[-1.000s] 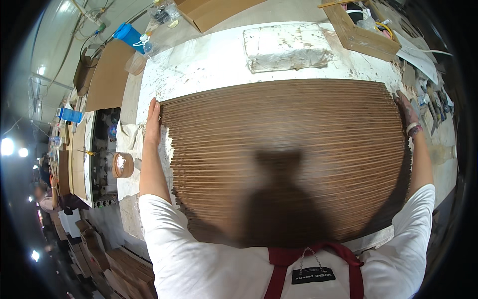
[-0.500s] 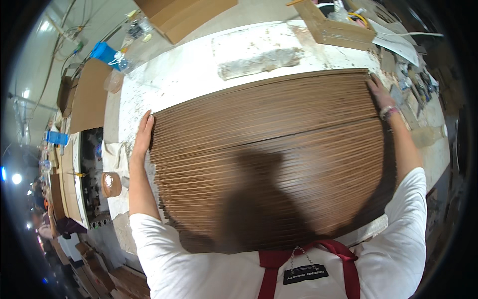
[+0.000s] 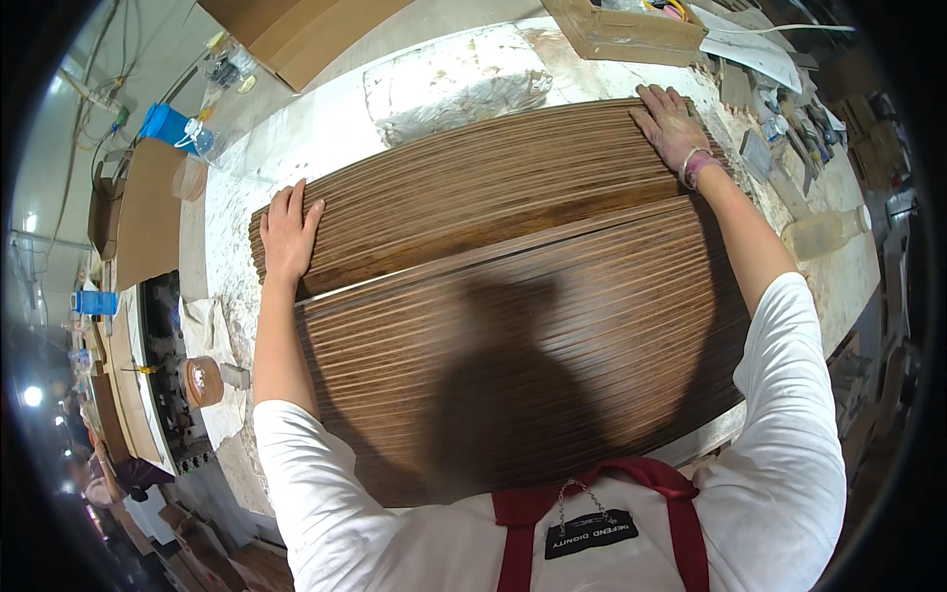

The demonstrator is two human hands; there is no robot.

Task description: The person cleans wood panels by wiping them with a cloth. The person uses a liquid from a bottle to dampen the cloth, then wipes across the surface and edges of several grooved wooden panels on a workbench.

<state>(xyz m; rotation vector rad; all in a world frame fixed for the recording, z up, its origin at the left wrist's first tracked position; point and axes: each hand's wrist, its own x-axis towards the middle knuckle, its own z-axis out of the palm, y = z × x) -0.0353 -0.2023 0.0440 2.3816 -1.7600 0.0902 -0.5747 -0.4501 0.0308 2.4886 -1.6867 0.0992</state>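
Long thin brown wooden strips lie side by side across the white-topped table [image 3: 232,187] in two groups. At the far left end of the far group of strips [image 3: 473,183] rests my left hand [image 3: 288,235], its fingers spread over the top and the thumb apart. My right hand [image 3: 671,130], stained and with a band at the wrist, lies on that group's far right end with fingers spread. Between it and the near group of strips [image 3: 612,296] runs a slanting gap, wider at the left. My shadow falls over the near group, whose front edge my body hides.
Beyond the strips sits a whitish wrapped block [image 3: 459,94]. Cardboard boxes [image 3: 641,41] stand at the back. Right of the strips are hand tools [image 3: 804,143] and a cloudy plastic bottle [image 3: 824,233]. A brown-filled jar [image 3: 202,382] stands left. Another person [image 3: 107,479] is far left.
The far group of strips has slid away from me and leftward, opening a gap before the near group. My hands have moved from the outer ends onto the top of the far group.
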